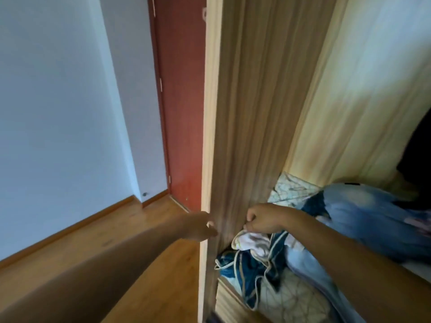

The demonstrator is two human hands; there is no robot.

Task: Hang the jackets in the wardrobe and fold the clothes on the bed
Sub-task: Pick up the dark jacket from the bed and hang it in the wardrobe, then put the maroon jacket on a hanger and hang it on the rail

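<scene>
You are at the wardrobe (349, 89), which fills the right half of the frame, with its wooden door (245, 113) standing edge-on down the centre. No bed is in view. A dark garment (417, 148) hangs at the far right edge; it may be a jacket, but too little shows to tell. On the wardrobe's bottom, lower right, clothes lie in a loose heap: pale jeans (361, 206) across the top, a blue garment (245, 264) with pale trim spilling toward the door, and a white cloth (251, 243) bunched on it. Your left hand (200, 226) is at the door's edge, low centre, and its grip looks closed round that edge. Your right hand (263, 217) hovers just above the white cloth with the fingers curled; the blur keeps you from telling whether that grip pinches anything.

By the look of it, you are in the wardrobe step, steadying the door while you reach into the heap. The next move calls for a firm hold on one garment alone, lifted free of the blue garment tangled beside it, with the door kept from swinging onto your arm
</scene>
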